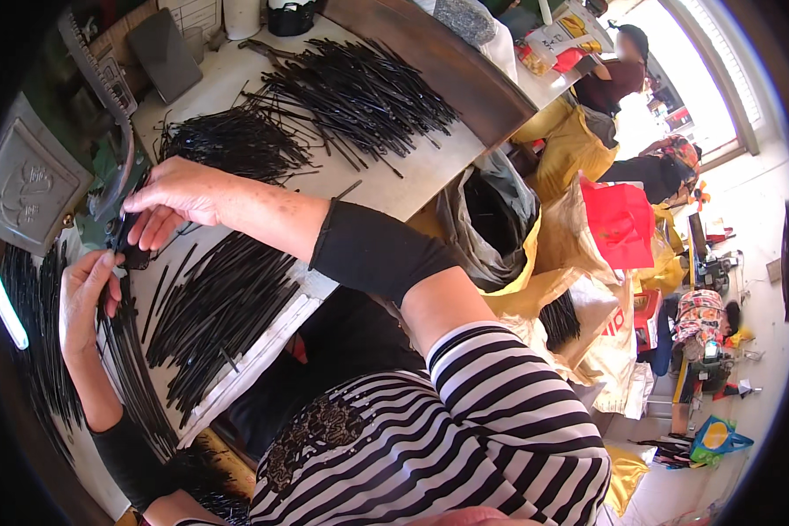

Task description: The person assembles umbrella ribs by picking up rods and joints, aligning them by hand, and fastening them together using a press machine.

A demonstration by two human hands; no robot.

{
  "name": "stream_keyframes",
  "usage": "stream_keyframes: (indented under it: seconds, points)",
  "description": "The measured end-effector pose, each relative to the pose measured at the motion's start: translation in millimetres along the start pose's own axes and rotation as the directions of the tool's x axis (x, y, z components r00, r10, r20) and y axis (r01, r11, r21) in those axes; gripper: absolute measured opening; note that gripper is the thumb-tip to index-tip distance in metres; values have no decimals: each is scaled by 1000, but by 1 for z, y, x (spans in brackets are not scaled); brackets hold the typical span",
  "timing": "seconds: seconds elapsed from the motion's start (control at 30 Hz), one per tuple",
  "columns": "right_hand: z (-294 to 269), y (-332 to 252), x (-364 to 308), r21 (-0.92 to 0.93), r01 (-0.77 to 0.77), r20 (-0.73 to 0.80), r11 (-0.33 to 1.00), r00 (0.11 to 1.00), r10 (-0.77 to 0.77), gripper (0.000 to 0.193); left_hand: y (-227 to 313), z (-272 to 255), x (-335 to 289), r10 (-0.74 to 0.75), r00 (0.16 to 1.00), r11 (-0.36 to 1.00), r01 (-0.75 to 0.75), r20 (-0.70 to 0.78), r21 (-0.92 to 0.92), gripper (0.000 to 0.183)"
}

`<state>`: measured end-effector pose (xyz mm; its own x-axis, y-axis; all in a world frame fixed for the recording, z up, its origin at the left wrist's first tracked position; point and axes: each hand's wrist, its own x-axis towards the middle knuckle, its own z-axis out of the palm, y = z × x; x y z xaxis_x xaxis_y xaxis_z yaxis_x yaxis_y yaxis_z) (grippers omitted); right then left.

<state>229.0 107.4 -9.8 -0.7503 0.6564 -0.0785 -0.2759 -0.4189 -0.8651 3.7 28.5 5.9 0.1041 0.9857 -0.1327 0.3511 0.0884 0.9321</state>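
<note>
My left hand (86, 294) is closed in a pinch in front of a green machine (99, 231). Its fingertips meet at the end of a thin black strip (130, 351), one of a long row running down toward my forearm. Just above it, my right hand (180, 195) curls its fingers close against the machine's dark metal working part. Whatever lies between those fingers is too dark and small to make out. Short black rods (223, 311) lie in a pile below my right wrist, and a looser heap of black pieces (232, 145) sits beyond it.
A larger heap of black pieces (359, 92) covers the far part of the white table (394, 188), bordered by a brown board (447, 66). A grey panel (35, 188) stands at left. Lined sacks (491, 219) crowd the table's right side. Another person (618, 79) is at the far right.
</note>
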Motion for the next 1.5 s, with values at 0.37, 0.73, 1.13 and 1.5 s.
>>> stream_keyframes:
  seconds: [0.37,0.73,1.13,1.5]
  points:
    - [10,4,3,-68,168,-156,983,972,-177,22,-2,-12,0,-66,992,965,37,-106,-261,32]
    - [12,3,3,-124,148,-181,981,969,-168,28,-1,-9,-2,-42,990,933,-10,-135,-359,31]
    - [11,3,4,-155,145,-189,977,967,-173,26,-1,-13,0,-23,994,963,-8,-109,-269,31]
    - [6,1,4,-65,130,-179,989,974,-140,27,7,-12,-3,32,986,984,-60,-166,-167,37]
